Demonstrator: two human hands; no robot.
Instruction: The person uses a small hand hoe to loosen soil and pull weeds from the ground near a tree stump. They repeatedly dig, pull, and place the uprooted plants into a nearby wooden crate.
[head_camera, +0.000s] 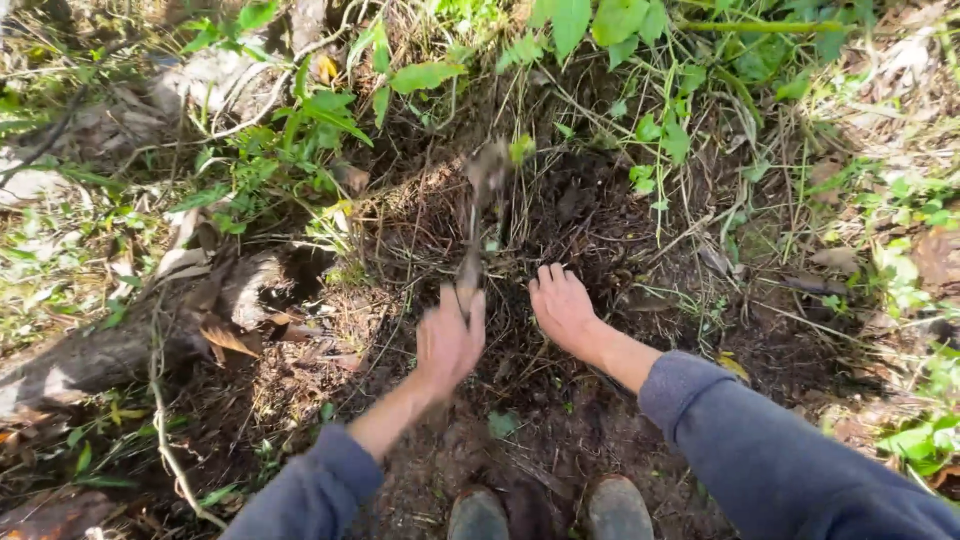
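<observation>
Two muddy boot toes (545, 512) sit at the bottom of my view, planted on dark, root-laced soil (560, 215) that I stand over. Just above them my arms in grey-blue sleeves (760, 450) reach forward.

What I am working on is a thin plant stem (478, 225) with a few small leaves at its top, rising out of the soil between tangled dry roots. It is blurred, so I cannot make out its exact shape. My left hand (449, 338) grips its lower end, fingers (470, 305) curled together around it, knuckles up. The stem runs up and away from that fist toward the green weeds (300, 130) beyond.

My right hand (563, 305) lies flat on the soil just right of the stem, fingers close together and extended, palm down, clamped on nothing. It is near the stem's base but apart from it.

As I judge it, the step in hand is drawing this stem out of the ground, with the flat hand steadying the earth beside it. The next move seems to call for a firm, straight pull along the stem, since a sideways tug could snap it above the roots.

Further out, a rotting log (120, 340) lies to the left, with dry leaves (225, 335) against it, and leafy green growth crowds the top edge.
</observation>
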